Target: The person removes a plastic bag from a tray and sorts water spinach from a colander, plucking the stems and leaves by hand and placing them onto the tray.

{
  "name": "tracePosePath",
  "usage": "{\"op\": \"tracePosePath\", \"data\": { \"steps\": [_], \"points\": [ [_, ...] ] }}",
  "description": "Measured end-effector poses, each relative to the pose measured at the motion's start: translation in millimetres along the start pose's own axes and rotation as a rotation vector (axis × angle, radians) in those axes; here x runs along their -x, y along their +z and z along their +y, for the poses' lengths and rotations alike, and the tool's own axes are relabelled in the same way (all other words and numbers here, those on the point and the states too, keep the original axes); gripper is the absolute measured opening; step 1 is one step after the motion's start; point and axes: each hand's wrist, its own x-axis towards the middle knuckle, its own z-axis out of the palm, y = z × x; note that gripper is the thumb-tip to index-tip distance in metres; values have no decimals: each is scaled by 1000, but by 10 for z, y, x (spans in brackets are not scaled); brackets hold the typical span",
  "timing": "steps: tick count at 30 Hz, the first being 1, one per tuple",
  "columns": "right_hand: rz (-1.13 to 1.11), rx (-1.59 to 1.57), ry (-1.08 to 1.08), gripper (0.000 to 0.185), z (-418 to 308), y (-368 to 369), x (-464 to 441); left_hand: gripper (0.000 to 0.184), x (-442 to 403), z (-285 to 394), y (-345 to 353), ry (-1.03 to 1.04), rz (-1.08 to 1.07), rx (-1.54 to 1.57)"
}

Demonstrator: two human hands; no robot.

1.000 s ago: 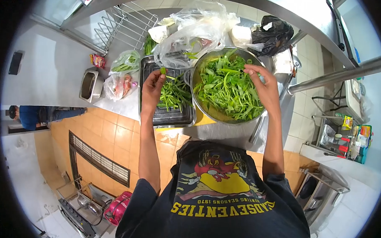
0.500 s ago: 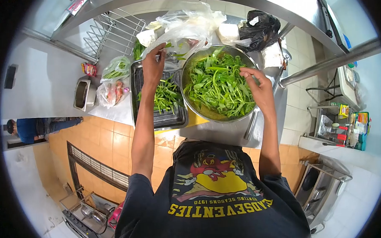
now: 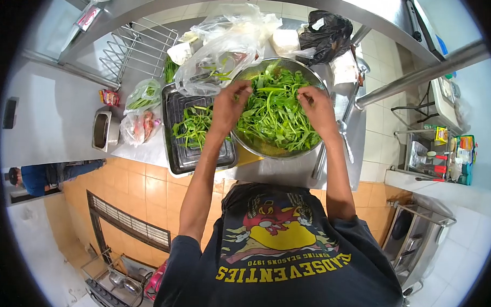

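Leafy green stems, which look like water spinach, fill a round metal colander. Over its left rim is my left hand, fingers curled together by the greens; whatever they pinch is hidden. My right hand reaches over the right side, thumb and fingers pinched on the greens. Left of the colander, a black tray holds a smaller heap of picked green pieces. A clear plastic bag overlaps the tray's far edge, with some green bits on it.
Behind the colander sit a white block-like package and a black plastic bag. A bag of green vegetables, a wire rack and a steel container stand at left. Metal tongs lie right. A person is far left.
My left hand has moved right and nearer, from above the tray and plastic bag to the colander's left rim. The right hand has shifted slightly left over the greens.
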Motion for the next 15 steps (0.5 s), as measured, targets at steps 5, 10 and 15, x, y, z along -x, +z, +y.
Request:
{"op": "tracePosePath", "data": {
  "steps": [5,10,15],
  "points": [
    [19,-146,76,11,-219,-56,68,24,67,10,231,-6,-40,-4],
    [-27,-124,63,13,-114,-21,118,27,96,14,367,24,-105,-130],
    [-32,-126,66,14,-117,-43,152,27,76,-50,360,-35,-36,-7]
  ]
}}
